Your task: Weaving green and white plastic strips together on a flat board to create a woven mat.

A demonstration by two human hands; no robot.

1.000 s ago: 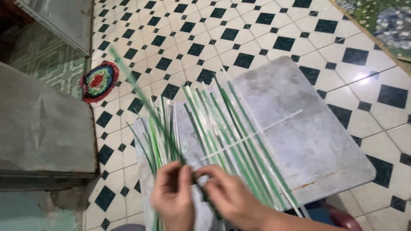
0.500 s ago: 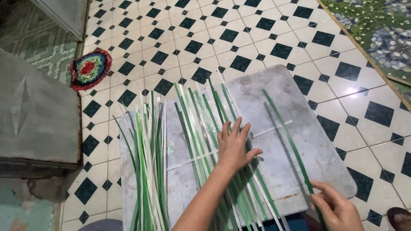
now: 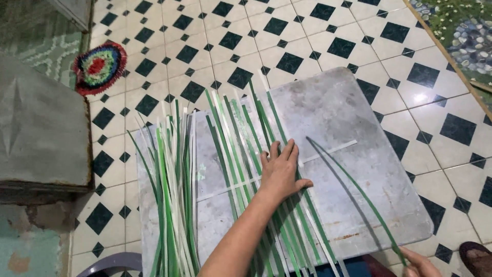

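Left hand flat on green strips

No packages, labels, signs or screens in view, only plain unmarked surfaces across the whole scene, nothing printed or wrapped anywhere

strips: glossy plastic | board: dull scuffed metal | floor: shiny tile | mat: woven cloth

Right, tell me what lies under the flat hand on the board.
Under the left hand lie green and white strips on the grey board. A crosswise white strip passes beneath; there it is covered.
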